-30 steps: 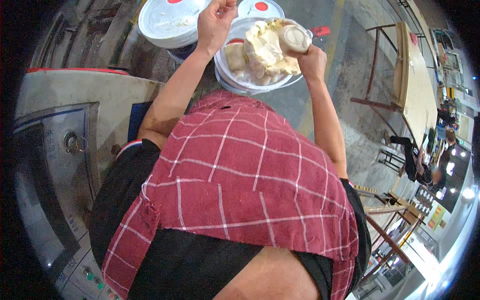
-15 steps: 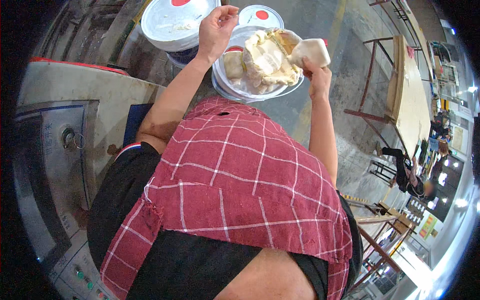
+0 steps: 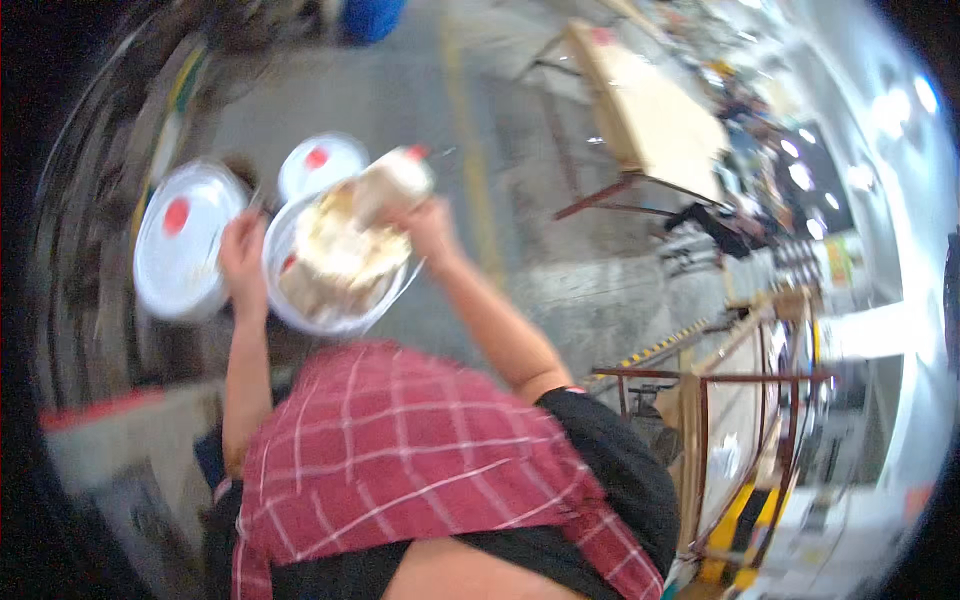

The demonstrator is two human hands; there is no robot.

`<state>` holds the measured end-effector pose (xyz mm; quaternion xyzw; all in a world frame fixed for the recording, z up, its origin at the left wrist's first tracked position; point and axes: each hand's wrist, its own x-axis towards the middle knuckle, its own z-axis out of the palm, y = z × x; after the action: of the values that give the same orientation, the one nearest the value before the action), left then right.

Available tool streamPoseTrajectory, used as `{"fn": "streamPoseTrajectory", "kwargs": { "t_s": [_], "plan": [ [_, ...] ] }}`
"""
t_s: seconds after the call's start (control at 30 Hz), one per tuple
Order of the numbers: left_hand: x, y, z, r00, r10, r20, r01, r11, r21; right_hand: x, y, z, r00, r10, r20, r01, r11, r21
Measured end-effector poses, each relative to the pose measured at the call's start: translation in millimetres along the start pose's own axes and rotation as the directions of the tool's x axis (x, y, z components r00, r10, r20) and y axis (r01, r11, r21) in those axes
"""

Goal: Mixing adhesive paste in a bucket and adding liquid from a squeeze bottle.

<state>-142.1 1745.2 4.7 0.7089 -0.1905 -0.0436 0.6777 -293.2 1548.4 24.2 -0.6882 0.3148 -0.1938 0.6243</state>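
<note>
My right hand (image 3: 428,235) is closed round a whitish, squarish piece with rounded corners (image 3: 393,183); blur hides its exact kind. It is tilted over a cream-coloured tub (image 3: 350,245) with a thick crusted rim. The tub sits on a round white bucket (image 3: 340,328), whose wire handle shows on the right. My left hand (image 3: 243,252) is raised between this bucket and another white bucket's lid (image 3: 180,240) with a red spot. Motion smears its fingers, and I cannot see whether they hold anything.
A smaller white lid with a red spot (image 3: 322,168) lies beyond the bucket. A pale-topped table (image 3: 650,115) on dark red legs stands to the right on the concrete floor. Something blue (image 3: 370,18) is at the far edge. A metal-framed rack (image 3: 740,420) stands at the right.
The whole view has swung, so the buckets and both hands now appear further left and lower. My left hand has come down to beside the bucket rim. My right hand still grips the whitish piece.
</note>
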Motion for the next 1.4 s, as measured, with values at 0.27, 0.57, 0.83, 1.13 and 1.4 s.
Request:
{"fn": "streamPoseTrajectory", "kwargs": {
  "t_s": [0.27, 0.57, 0.83, 1.13, 1.4],
  "plan": [
    [-9, -6, 5, 0.997, 0.055, 0.052, -0.046, 0.987, -0.152, -12, 9, 26, 0.822, -0.53, 0.207, 0.531, 0.585, -0.613],
    [-4, 1, 9, 0.995, 0.059, 0.084, -0.056, 0.997, -0.045, 1, 25, 27, 0.871, -0.352, 0.342, 0.489, 0.549, -0.678],
    [0, -16, 35, 0.819, -0.054, 0.571, -0.08, 0.975, 0.207, 12, 17, 19, 0.952, -0.217, 0.216, 0.263, 0.942, -0.21],
    [13, -9, 43, 0.67, -0.052, 0.74, -0.054, 0.992, 0.118, 13, 13, 21, 0.881, -0.379, 0.283, 0.429, 0.893, -0.138],
    [15, -6, 69, 0.756, 0.201, 0.622, -0.291, 0.956, 0.045, 53, 34, 2, 0.89, -0.298, 0.346, 0.448, 0.716, -0.536]
  ]
}}
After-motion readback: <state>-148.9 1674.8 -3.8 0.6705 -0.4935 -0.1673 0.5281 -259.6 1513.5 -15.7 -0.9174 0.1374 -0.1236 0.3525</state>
